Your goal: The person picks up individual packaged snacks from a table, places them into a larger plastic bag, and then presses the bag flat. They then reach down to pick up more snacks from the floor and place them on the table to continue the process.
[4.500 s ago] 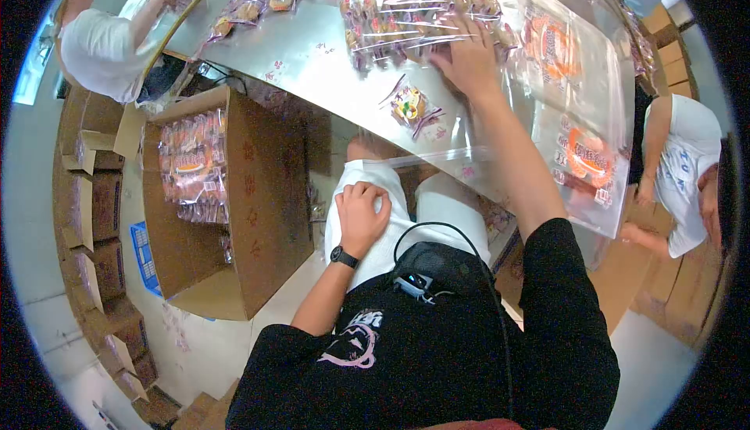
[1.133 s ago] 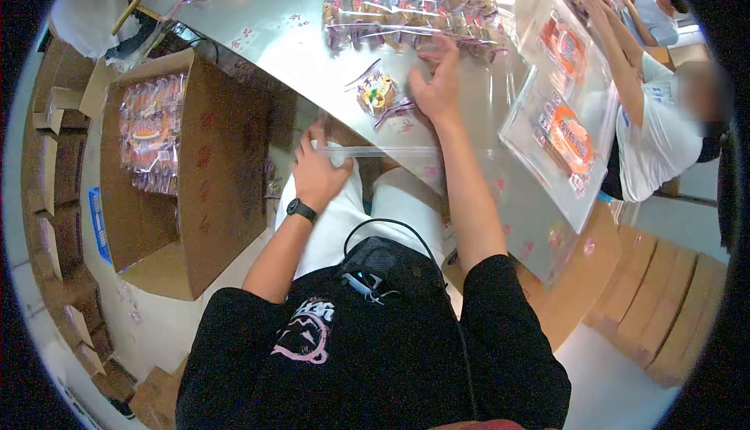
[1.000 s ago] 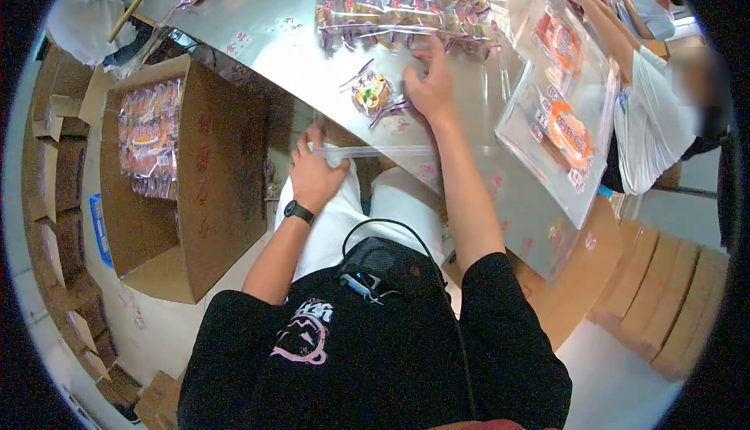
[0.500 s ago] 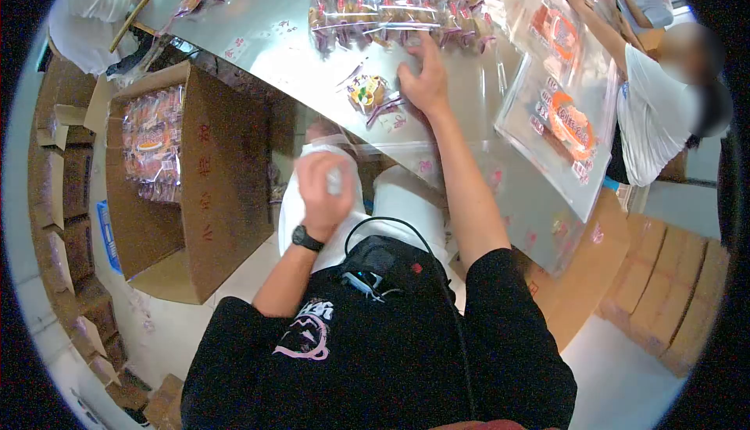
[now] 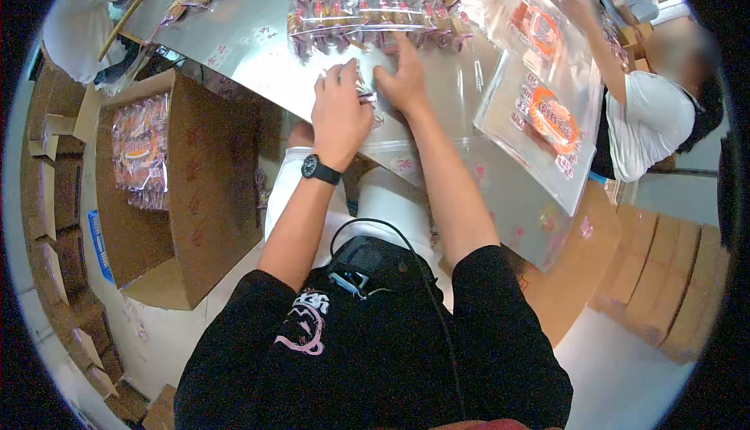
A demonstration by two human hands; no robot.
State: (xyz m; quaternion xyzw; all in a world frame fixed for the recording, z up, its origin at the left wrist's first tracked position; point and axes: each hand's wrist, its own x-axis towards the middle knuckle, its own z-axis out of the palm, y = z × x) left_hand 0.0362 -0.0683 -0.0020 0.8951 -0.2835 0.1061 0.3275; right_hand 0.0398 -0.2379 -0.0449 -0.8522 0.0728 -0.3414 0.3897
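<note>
A clear bag packed with rows of small wrapped snacks (image 5: 367,12) lies at the far middle of the metal table. My right hand (image 5: 405,82) rests at its near edge, index finger stretched to the bag and thumb held apart; nothing is gripped. Just left of it, my left hand (image 5: 341,117), with a black watch on the wrist, has its fingers closed over a single wrapped snack (image 5: 362,82) on the table. Most of that snack is hidden by the fingers.
Left of my legs stands an open carton (image 5: 215,203) holding a filled snack bag (image 5: 142,149). Flat printed plastic bags (image 5: 547,117) lie on the table (image 5: 469,102) to the right. Co-workers in white (image 5: 652,121) work nearby. Stacked cartons (image 5: 664,281) stand at lower right.
My left hand has moved from above my lap up to the table and onto the single snack, which lay uncovered before. My right hand stays at the bag's near edge.
</note>
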